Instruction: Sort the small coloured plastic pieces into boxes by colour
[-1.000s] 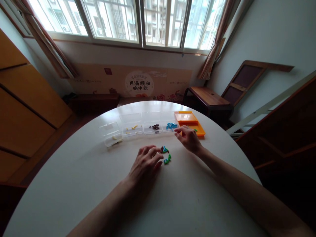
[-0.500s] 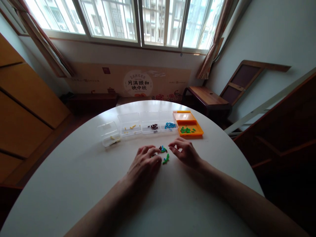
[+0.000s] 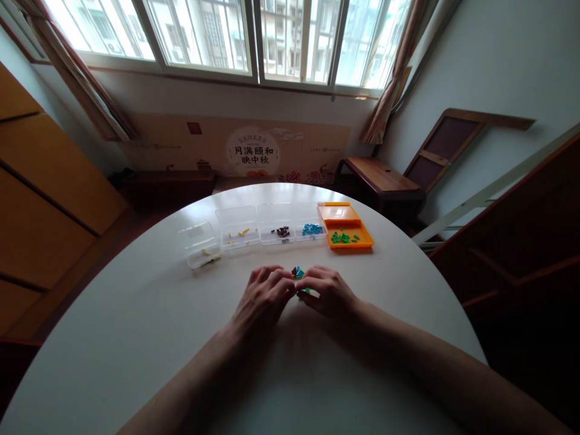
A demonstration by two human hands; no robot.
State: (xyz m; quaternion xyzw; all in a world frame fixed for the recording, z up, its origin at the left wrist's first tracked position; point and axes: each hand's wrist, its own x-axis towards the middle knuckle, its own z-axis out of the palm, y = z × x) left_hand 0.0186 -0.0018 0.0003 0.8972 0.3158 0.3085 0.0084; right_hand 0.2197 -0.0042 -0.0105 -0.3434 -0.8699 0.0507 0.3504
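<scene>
A small cluster of tiny green, blue and dark brown building blocks (image 3: 298,273) shows on the white table just beyond my fingertips. My left hand (image 3: 266,296) rests at its left side, fingers curled and tips pinched together. From the right, my right hand (image 3: 327,290) meets it, thumb and fingers bent inward around the blocks. Both sets of fingertips nearly touch. Green bits (image 3: 304,292) peek out under the right fingers. Whatever lies between the fingertips is mostly hidden and too small to make out.
Behind the hands stands an orange box (image 3: 369,244) with green blocks (image 3: 344,238). Left of it, clear lidded boxes hold blue blocks (image 3: 312,229), dark brown blocks (image 3: 283,231) and yellow pieces (image 3: 243,232). Another clear box (image 3: 193,261) sits farther left. The round white table (image 3: 136,314) carries everything.
My right hand has moved left and slightly down to meet my left hand at the blocks, covering most of the green curved piece. The left fingers have closed in more.
</scene>
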